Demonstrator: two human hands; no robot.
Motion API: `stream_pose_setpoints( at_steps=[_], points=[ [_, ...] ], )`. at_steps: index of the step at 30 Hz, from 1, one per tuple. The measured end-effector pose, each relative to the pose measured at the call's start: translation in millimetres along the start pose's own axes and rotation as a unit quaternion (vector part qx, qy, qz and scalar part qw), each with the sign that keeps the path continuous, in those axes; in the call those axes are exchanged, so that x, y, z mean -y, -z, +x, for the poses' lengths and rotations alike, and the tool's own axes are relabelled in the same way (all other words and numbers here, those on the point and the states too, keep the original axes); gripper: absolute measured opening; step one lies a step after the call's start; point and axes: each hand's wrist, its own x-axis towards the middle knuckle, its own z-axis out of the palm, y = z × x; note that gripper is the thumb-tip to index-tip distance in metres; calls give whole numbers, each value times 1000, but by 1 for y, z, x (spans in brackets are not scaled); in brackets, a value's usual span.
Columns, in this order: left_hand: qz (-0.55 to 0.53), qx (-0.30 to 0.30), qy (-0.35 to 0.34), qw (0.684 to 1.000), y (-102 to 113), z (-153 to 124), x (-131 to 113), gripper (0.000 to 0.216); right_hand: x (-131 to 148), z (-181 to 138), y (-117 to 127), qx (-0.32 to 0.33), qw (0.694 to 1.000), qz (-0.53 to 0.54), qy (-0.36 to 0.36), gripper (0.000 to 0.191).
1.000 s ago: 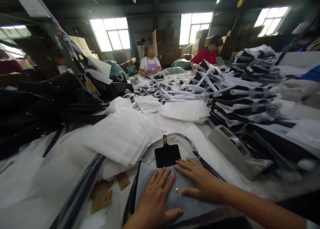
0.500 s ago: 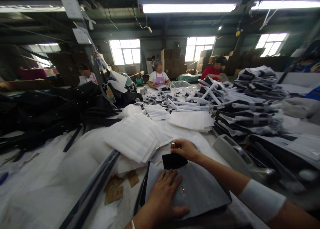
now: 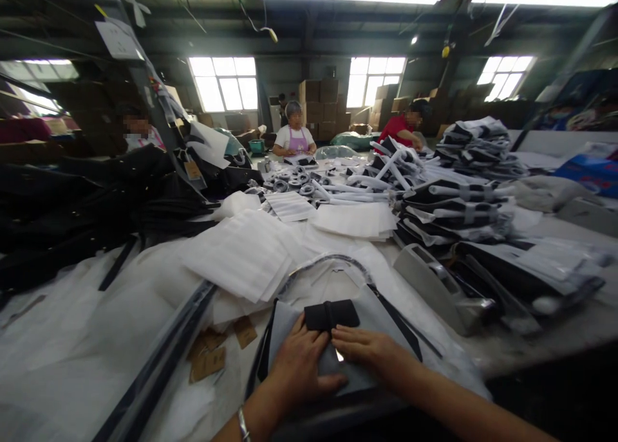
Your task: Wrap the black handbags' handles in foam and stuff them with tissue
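A black handbag [image 3: 263, 363] lies in front of me, a grey sheet [image 3: 284, 313] covering its front. Across the top of the sheet is a black strap tab [image 3: 333, 314] with a raised band at its middle. My left hand [image 3: 302, 358] rests flat on the sheet, fingertips at the tab's lower left edge, thumb spread. My right hand [image 3: 369, 352] lies with stretched fingers just below the tab, its fingertips beside a small shiny metal clasp [image 3: 339, 355]. The bag's wrapped handle [image 3: 333, 259] arches beyond the tab.
White foam sheets [image 3: 241, 252] are stacked beyond the bag. Brown cardboard tags [image 3: 207, 363] lie to the left. Black bags [image 3: 72, 204] are heaped at far left, wrapped bags [image 3: 454, 210] piled at right. A grey tape dispenser [image 3: 434, 287] stands right. Several co-workers sit farther back.
My right hand has come down from the tab's upper end, where it pinched a small metal piece, to the sheet below the tab. The view has shifted right and down.
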Motion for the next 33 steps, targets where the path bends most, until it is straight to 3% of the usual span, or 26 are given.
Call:
stream_pose_setpoints(
  at_steps=[6,9,11,13,20,27,33],
  points=[
    [78,-45,-21,996,4,-7,-8,71,-7,4,-9,-40,998,22,-44,31],
    [131,-80,-59,986,2,-16,-16,51,-11,7,-13,-55,997,22,-48,27],
    [123,-74,-104,984,-1,-20,-22,33,-12,9,-13,-60,997,19,-45,28],
    [97,-52,-122,986,-3,-21,-28,31,-12,10,-11,-60,997,14,-42,29],
    [26,6,-78,997,0,-23,-34,42,-8,18,8,0,1000,-21,6,33],
    [32,19,-93,995,-8,-28,-26,47,-8,38,12,64,985,-152,58,13],
    [32,-27,-108,993,-25,-32,-10,49,-14,45,1,73,966,-243,53,2]
  ],
)
